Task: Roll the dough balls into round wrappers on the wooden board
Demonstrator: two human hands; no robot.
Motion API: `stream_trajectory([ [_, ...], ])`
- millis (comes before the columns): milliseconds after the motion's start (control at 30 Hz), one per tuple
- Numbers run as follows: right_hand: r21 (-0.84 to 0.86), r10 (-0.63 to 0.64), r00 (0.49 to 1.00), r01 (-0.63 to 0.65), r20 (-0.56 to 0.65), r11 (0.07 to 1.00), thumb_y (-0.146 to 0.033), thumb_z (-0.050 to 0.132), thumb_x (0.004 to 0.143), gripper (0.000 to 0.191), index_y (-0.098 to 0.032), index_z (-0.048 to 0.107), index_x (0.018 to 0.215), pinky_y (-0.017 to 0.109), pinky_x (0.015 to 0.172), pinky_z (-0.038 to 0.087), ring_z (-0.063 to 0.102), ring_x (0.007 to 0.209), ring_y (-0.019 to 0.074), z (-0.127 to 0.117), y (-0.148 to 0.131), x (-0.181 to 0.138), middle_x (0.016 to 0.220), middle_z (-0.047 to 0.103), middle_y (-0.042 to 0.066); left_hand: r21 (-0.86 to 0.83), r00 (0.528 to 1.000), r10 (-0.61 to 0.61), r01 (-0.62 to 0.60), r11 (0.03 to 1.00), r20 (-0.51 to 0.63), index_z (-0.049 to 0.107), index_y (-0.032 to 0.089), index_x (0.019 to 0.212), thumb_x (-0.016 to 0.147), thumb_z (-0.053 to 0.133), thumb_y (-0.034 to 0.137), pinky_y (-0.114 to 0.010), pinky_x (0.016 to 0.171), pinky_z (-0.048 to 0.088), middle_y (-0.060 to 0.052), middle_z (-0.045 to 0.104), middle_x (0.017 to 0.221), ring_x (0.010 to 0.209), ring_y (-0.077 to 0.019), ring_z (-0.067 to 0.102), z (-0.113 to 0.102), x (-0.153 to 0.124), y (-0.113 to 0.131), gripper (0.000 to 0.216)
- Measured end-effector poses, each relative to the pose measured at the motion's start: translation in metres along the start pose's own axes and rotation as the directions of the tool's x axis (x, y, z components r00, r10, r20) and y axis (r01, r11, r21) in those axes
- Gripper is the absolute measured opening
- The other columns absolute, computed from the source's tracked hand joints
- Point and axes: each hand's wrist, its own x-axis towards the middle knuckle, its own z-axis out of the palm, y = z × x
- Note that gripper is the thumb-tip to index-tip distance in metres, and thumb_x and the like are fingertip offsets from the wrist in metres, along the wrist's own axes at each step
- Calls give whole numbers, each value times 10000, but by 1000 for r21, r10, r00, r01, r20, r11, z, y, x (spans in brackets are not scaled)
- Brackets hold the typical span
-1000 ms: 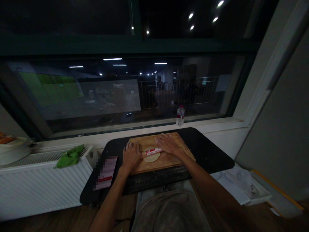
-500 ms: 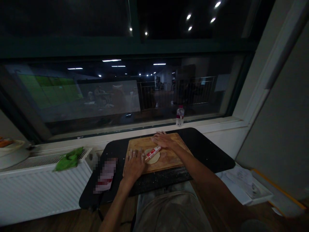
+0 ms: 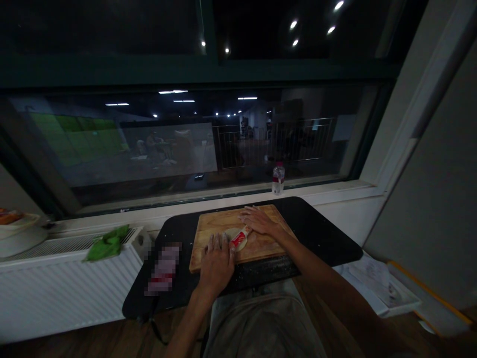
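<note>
— Two hands, one roller: what lies under them?
— One pale, round disc of dough (image 3: 243, 244), flat and smooth, near the middle of a wooden cutting board (image 3: 208, 229). A slim rolling pin (image 3: 240, 236), wrapped in red and white, lies slantwise across the disc.
— How do the hands sit?
— The left hand (image 3: 218, 261) rests palm down on the near end of the pin, with its fingers stretched out and a little apart and nothing clenched. The right hand (image 3: 259, 222) lies flat over the far end, its fingers long and loose. Neither one curls round the pin.
— And the board?
— It is a rectangle of warm, grained wood with pale dust at its near edge. It lies on a black worktop (image 3: 324, 238) that is matte and round-cornered, with white specks along the front.
— Anything beside it?
— A flat packet (image 3: 162, 268), blurred out, lies left of the board. A clear plastic bottle (image 3: 278, 178) stands upright on the white sill beyond. A crumpled green cloth (image 3: 106, 242) lies on a ribbed white radiator (image 3: 55, 291), and a pale bowl (image 3: 17, 237) sits at the far left. Loose papers (image 3: 372, 281) lie low on the right.
— Behind that?
— Dark window glass (image 3: 238, 139) shows mirrored ceiling lights.
</note>
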Motion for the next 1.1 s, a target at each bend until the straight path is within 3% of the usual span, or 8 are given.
stream_trajectory([
  [133,26,-36,999,36,-13,999,-264,422,1165,463,-245,667,1557,515,1379,244,394,1644,231,10,10,-6,1669,596,73,16,1000,4,-4,1000,5,549,120,1635,1135,386,407,-604,1228,472,-220,564,1675,1582,-408,491,-12,-4,8,599],
  [333,60,-48,995,54,-92,997,-357,321,1198,524,-237,588,1633,511,1389,257,411,1635,228,10,12,-21,1680,583,74,32,999,29,-29,999,-17,545,111,1636,1138,411,452,-610,1230,457,-236,563,1670,1589,-418,473,-17,-9,17,618],
  [500,21,-61,995,62,-76,998,-342,322,1194,513,-231,641,1580,513,1389,256,428,1627,225,6,9,-30,1662,601,82,22,999,40,-40,999,-18,551,109,1629,1142,408,471,-605,1237,432,-236,567,1666,1578,-420,477,-17,-11,19,624],
  [700,-134,37,998,-44,-57,990,-267,381,1170,491,-195,629,1588,524,1356,291,469,1596,265,-7,-12,-27,1628,631,117,-42,996,36,-33,999,80,537,152,1643,1105,475,600,-597,1166,474,-215,626,1606,1487,-430,547,-22,4,4,703],
  [800,-208,70,995,-84,-76,974,-234,408,1160,456,-159,690,1511,492,1308,353,556,1505,281,-17,-26,-21,1542,692,159,-44,991,72,-67,997,117,501,187,1673,1109,453,610,-583,1142,478,-205,622,1608,1472,-423,562,-23,13,-9,706],
  [933,-221,209,968,-235,-136,946,-242,407,1168,415,-158,765,1360,503,1240,423,623,1383,314,-24,-41,-11,1412,747,184,-49,982,123,-117,992,145,463,209,1698,1093,478,651,-584,1165,450,-193,652,1577,1466,-415,572,-22,23,-26,749],
  [1033,-149,287,938,-318,-196,936,-351,557,1155,311,-187,745,1341,517,1146,535,660,1311,320,-24,-46,-5,1430,714,158,-62,970,177,-169,984,164,468,215,1696,1072,536,645,-550,1176,438,-184,653,1580,1467,-402,579,-24,31,-34,761],
  [1100,-117,286,933,-316,-217,942,-418,697,1099,359,-212,697,1392,505,1053,609,695,1239,295,-21,-48,-5,1443,686,123,-63,963,194,-185,981,187,457,209,1703,1053,550,676,-560,1169,436,-201,668,1554,1435,-413,605,-28,35,-33,805],
])
